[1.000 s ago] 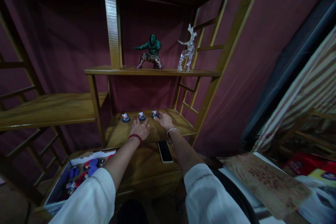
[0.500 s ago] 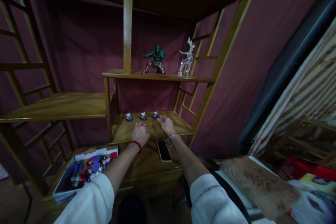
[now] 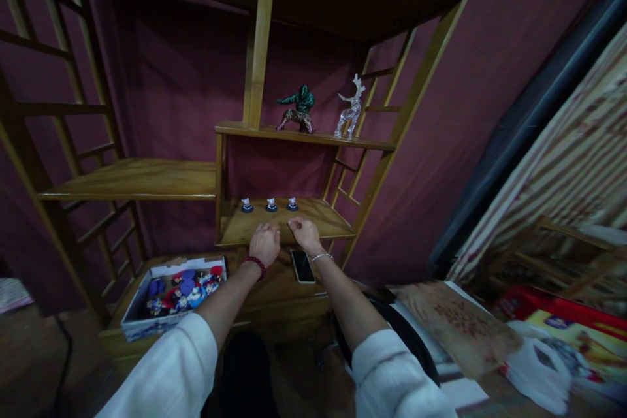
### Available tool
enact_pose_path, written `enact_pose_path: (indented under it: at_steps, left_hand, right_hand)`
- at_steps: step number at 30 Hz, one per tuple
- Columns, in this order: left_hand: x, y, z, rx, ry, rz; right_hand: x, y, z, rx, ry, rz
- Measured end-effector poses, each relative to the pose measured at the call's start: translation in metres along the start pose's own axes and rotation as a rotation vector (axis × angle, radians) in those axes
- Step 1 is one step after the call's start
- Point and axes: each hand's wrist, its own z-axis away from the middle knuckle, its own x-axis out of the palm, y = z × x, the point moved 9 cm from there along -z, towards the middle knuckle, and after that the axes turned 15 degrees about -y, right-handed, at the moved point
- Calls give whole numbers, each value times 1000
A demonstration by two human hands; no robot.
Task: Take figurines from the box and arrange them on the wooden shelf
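Three small white cat-like figurines on dark round bases stand in a row on the low shelf: the left figurine (image 3: 246, 205), the middle figurine (image 3: 271, 205) and the right figurine (image 3: 292, 204). My left hand (image 3: 265, 243), with a red bracelet, is at the shelf's front edge below the middle figurine. Its fingers are curled under, and their tips are hidden. My right hand (image 3: 304, 233), with a silver bangle, is just in front of the right figurine and apart from it. Its fingers are loosely bent, with no object seen in them. A phone (image 3: 302, 266) lies below the hands.
An open box (image 3: 132, 324) of red, blue and white figurines sits at the lower left. On the shelf above stand a green crouching figure (image 3: 302, 106) and a clear deer figurine (image 3: 349, 111). Slanted wooden posts frame the shelves. Bags and a brown board (image 3: 460, 326) lie at right.
My right hand has drawn back from the right figurine, which it was touching. The left hand stays near the shelf edge. The camera view has shifted somewhat.
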Motion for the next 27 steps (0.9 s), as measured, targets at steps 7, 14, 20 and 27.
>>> enact_pose_path:
  at_steps: [7,14,20,27]
  left_hand:
    - [3,1,25,60,-29,-5]
    - [7,-11,47,59,-53,17]
    - [16,-35,62,-6,-90,20]
    - [35,-82,87,-163,-196,-16]
  right_hand:
    - [9,-32,34,-18,16,190]
    - [29,-61,62,-159,76,276]
    - [58,-76,80,-211,41,241]
    - [119,-91,93,-206,-160,224]
